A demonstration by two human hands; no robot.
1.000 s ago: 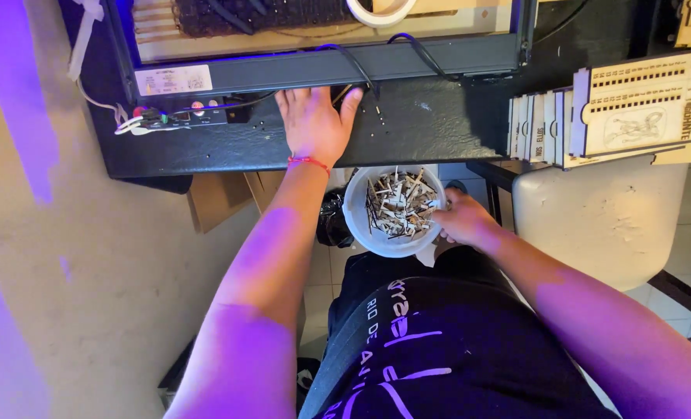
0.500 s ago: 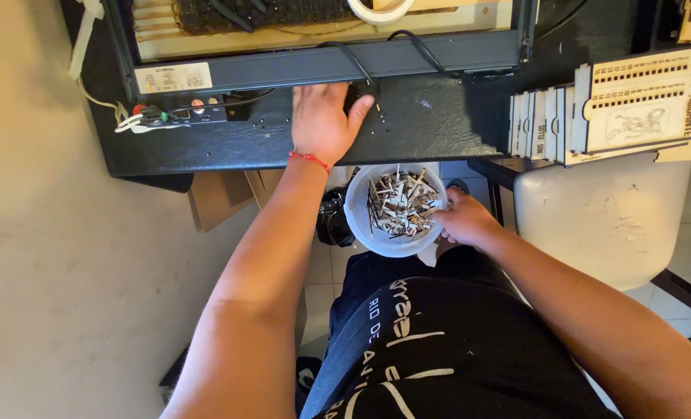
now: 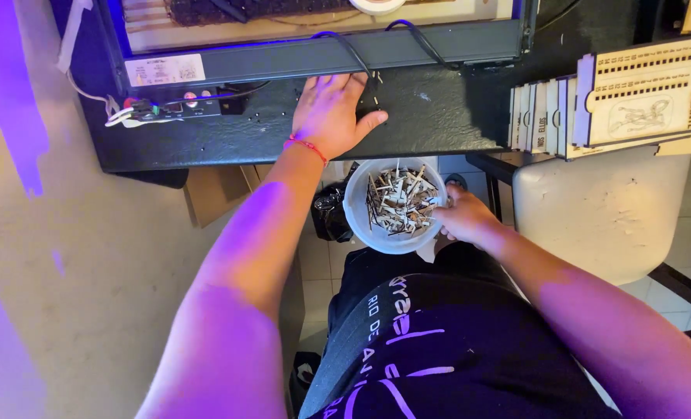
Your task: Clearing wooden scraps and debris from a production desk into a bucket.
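white bowl point(image 3: 359, 221): round, heaped with small pale wooden pieces | right hand point(image 3: 460, 219): gripping rim | left hand point(image 3: 331, 115): flat, spread on black table point(image 3: 439, 116)

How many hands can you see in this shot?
2. The left hand lies flat on the black tabletop; the right hand holds the rim of the white bowl of small wooden pieces.

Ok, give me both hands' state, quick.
Left hand: open, flat on the black worktop, holding nothing.
Right hand: grip on the white round plastic bowl of small wooden pieces.
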